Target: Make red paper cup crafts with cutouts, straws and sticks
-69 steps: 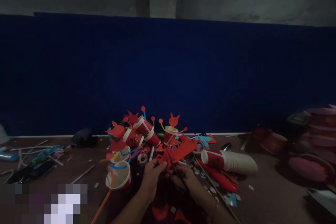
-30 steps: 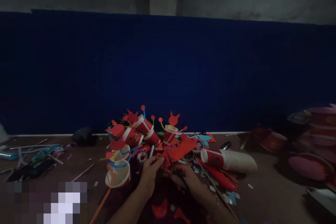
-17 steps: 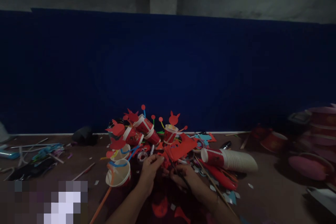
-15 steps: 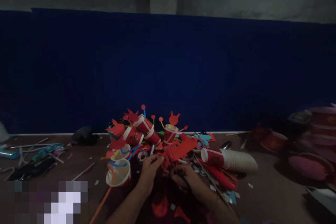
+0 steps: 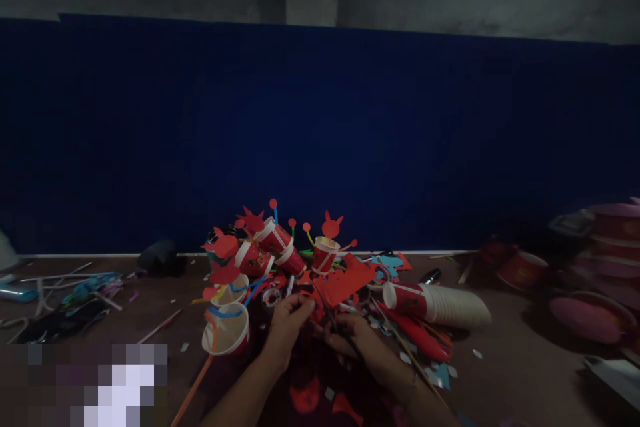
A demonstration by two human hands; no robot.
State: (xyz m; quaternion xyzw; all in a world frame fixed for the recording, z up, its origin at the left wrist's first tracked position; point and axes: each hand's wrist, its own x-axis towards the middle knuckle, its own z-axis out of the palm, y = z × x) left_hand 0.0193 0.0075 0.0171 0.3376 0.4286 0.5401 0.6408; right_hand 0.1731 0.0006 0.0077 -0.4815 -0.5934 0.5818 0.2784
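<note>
Low in the middle of the head view, my left hand (image 5: 291, 321) pinches a small piece of red paper (image 5: 318, 310) between thumb and fingers. My right hand (image 5: 353, 337) is closed around dark-handled scissors (image 5: 330, 315), whose blades point up and left beside that paper. Just beyond the blades lies a larger red paper sheet (image 5: 347, 282). Paper cups with red cut-out heads and bent pipe cleaners stand or lean behind, such as an upright cup (image 5: 325, 257). A white-rimmed cup (image 5: 226, 330) with an orange pipe cleaner is left of my left hand.
A nested stack of paper cups (image 5: 453, 307) lies on its side at right, near a red balloon-like piece (image 5: 420, 335) and a thin stick (image 5: 413, 360). A tape roll (image 5: 271, 297) sits left of centre. Red scraps (image 5: 305, 395) lie close to me. A blue panel (image 5: 320, 133) rises behind.
Both hands keep nearly the same place. The small red paper has shifted slightly at the left fingertips, beside the scissor blades.
</note>
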